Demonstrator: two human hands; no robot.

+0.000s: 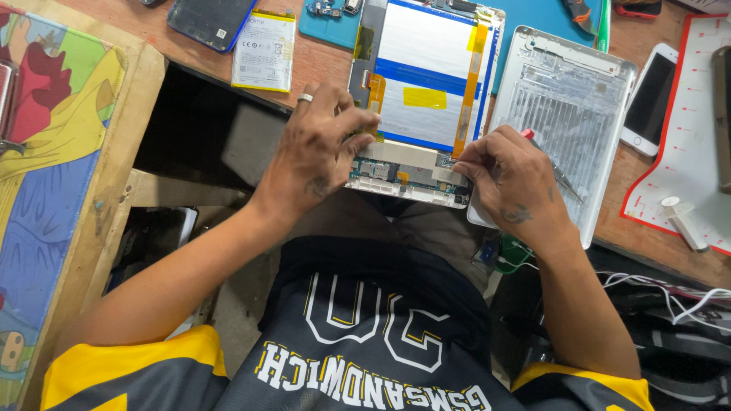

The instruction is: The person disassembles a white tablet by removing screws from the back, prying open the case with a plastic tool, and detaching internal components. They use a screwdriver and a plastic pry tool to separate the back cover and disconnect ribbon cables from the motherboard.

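An opened tablet (426, 84) lies on the wooden bench with its white and blue battery, yellow tape strips and green circuit board exposed. My left hand (320, 148), a ring on one finger, presses down on the tablet's left lower edge beside the board. My right hand (510, 179) pinches thin metal tweezers (565, 181) and touches the board's right end (449, 161). The tweezers' tip is hidden under my fingers.
The tablet's silver back cover (571, 99) lies right of it, under my right hand. A loose flat battery (264, 49) and a dark phone (209, 21) sit at upper left. A white phone (649, 99), a red-edged mat (685, 160) and a small white tool (683, 221) lie right.
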